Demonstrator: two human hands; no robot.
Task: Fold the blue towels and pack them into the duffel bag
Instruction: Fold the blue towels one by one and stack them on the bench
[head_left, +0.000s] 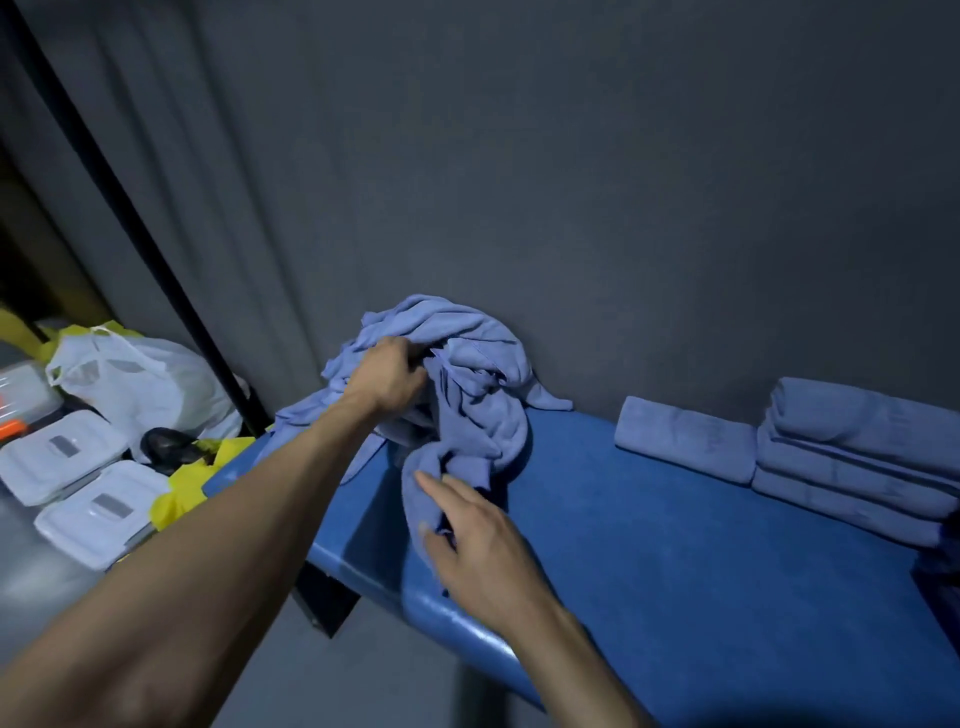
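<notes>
Lay heaped at frame centre: a pile (467, 384) of loose blue towels, crumpled, deeply creased, slumped against the grey wall (623, 182) on the far left end of a blue table (675, 571). Trailed one corner flat toward the right, another over the table's left edge. Sat well apart, at the right of the frame: a stack (857, 462) of folded towels, neat and squared, with one folded towel (685, 439) just beside it on its left.

Gripped the pile's upper part: left hand (387, 376), fingers curled into the cloth, fingertips buried and out of sight. Rested on the pile's lower tail near the table's front edge: right hand (467, 530), fingers straight and spread, pressing, grasping nothing.

Cut off by the right edge: the stack's far end, plus something dark below it, too little shown to name. Showed no duffel bag anywhere in view. Crowded the lower left, dim and blurred: a white plastic bag (140, 374), pale lidded boxes (98, 512), yellow material (182, 493) and a dark object between them, hard to identify.
</notes>
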